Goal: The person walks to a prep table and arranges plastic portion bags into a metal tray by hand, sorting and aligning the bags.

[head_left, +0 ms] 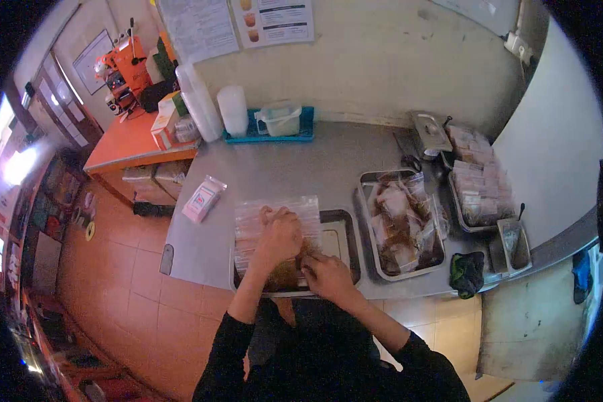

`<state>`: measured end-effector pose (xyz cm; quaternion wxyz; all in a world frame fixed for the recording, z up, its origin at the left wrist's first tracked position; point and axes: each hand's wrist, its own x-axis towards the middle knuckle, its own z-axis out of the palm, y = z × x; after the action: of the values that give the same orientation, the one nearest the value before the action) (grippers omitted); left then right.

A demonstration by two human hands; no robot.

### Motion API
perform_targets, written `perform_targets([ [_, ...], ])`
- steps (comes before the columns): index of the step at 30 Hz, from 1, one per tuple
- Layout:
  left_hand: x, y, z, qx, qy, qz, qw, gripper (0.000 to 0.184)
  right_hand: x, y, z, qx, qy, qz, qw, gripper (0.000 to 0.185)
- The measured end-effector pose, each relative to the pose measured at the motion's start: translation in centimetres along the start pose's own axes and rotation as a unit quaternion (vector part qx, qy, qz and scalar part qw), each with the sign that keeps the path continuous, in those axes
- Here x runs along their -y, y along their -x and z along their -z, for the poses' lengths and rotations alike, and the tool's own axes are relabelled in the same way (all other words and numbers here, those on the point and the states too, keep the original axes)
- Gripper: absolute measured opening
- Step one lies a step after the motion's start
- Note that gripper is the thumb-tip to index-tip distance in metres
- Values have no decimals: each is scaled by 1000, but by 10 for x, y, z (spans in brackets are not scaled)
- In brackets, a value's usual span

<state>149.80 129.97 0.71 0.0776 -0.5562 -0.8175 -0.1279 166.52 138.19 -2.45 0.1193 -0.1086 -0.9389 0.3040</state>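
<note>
Clear plastic zip bags lie in a layered stack over the left part of a metal tray at the counter's front edge. My left hand is on the stack, its fingers bent and pressed down; what they pinch, if anything, is hidden. Just to the right and nearer to me, my right hand has its fingers curled at the edge of a bag with brownish contents. Whether the fingertips grip that bag is too small to tell. The tray's right part shows a pale bottom.
Right of my hands stands a metal tray of filled bags, with another tray of packed bags beyond. A dark cloth lies by a small metal container. A pink packet is at left, a teal tray behind.
</note>
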Motion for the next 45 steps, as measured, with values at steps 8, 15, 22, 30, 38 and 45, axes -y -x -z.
perform_targets([
  [8,4,-2,-1,-57,31,-6,998,15,-4,-6,-2,-71,31,66,995,20],
  [15,3,-1,3,-21,3,1,1000,14,-1,1,-1,-25,31,47,998,24],
  [22,-1,-2,26,29,33,3,999,16,-15,-3,10,37,12,72,997,20],
  [30,-4,-2,22,13,26,19,999,19,-84,-53,112,-238,195,-134,942,24],
  [38,5,-3,9,-39,-12,11,999,17,-221,-105,145,-205,325,-242,891,23],
  [45,6,-6,12,-21,20,0,1000,11,-75,-41,182,-246,-25,-34,968,8],
])
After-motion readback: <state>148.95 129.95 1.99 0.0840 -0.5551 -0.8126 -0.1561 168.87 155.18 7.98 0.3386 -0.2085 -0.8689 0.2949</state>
